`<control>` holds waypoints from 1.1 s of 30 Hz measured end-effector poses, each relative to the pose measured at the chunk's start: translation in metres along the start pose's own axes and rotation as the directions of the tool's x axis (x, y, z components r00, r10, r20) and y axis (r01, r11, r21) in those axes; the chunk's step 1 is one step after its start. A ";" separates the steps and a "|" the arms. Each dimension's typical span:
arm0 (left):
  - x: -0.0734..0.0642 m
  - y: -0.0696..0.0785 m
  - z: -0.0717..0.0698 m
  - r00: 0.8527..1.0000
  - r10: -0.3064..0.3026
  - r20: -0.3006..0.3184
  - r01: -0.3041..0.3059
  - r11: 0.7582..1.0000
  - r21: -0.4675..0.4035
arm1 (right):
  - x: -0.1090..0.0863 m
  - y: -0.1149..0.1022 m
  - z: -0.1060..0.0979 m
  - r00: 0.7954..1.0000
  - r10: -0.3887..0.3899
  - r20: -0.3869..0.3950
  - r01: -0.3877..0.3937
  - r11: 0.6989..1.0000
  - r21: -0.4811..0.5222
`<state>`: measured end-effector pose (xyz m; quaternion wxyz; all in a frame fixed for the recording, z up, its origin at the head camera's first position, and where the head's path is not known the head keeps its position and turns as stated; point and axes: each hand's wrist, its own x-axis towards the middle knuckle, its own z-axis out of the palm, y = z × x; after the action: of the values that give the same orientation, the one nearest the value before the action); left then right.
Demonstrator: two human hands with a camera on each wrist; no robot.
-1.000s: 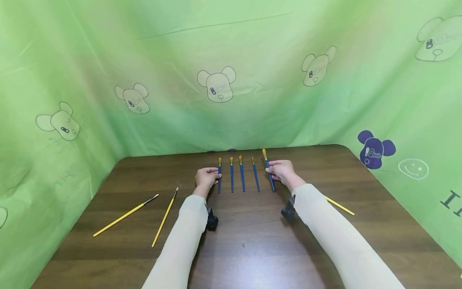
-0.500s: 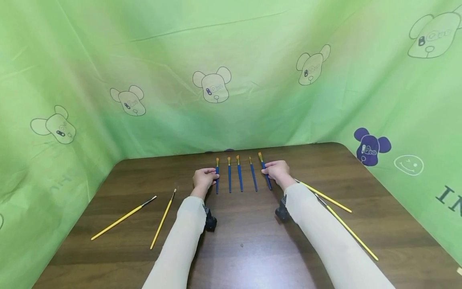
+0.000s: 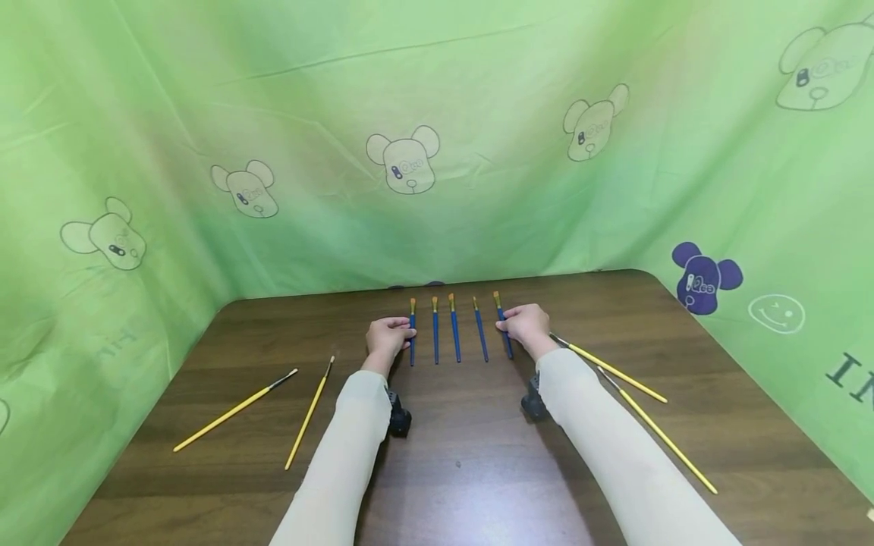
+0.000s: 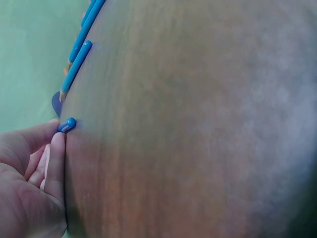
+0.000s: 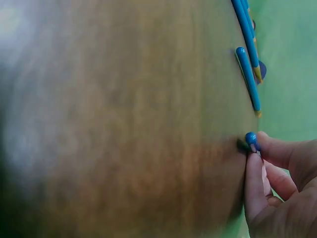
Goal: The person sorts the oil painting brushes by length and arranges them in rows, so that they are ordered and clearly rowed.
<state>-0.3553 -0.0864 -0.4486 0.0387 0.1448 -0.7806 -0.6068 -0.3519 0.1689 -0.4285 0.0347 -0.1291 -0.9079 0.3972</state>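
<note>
**Pinched at both ends of the row**

Head view: left hand pinches a slim blue-handled paintbrush with orange bristles, leftmost in the row; right hand pinches a matching, slightly slanted blue-handled paintbrush, rightmost; both at the far side of the brown wood-grain table; three more blue brushes between.

Left wrist view: thumb and finger either side of the handle, rounded end poking out; probably light, stiff, smooth enough to roll.

Right wrist view: similar fingertip pinch; bristles hidden here, likely soft, easily splayed; best hold, I judge, mid-handle.
</note>
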 end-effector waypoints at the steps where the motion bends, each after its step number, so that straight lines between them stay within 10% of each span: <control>1: 0.000 0.000 0.000 1.000 -0.004 -0.002 0.004 1.000 0.002 | 0.000 0.000 -0.001 1.000 0.000 0.002 0.000 1.000 0.002; 33: -0.001 0.002 0.002 1.000 -0.015 -0.001 0.016 1.000 0.014 | 0.000 0.003 -0.004 0.999 -0.016 0.048 0.017 1.000 -0.011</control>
<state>-0.3552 -0.0843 -0.4474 0.0333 0.1514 -0.7838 -0.6013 -0.3506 0.1732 -0.4281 0.0157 -0.1122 -0.9118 0.3947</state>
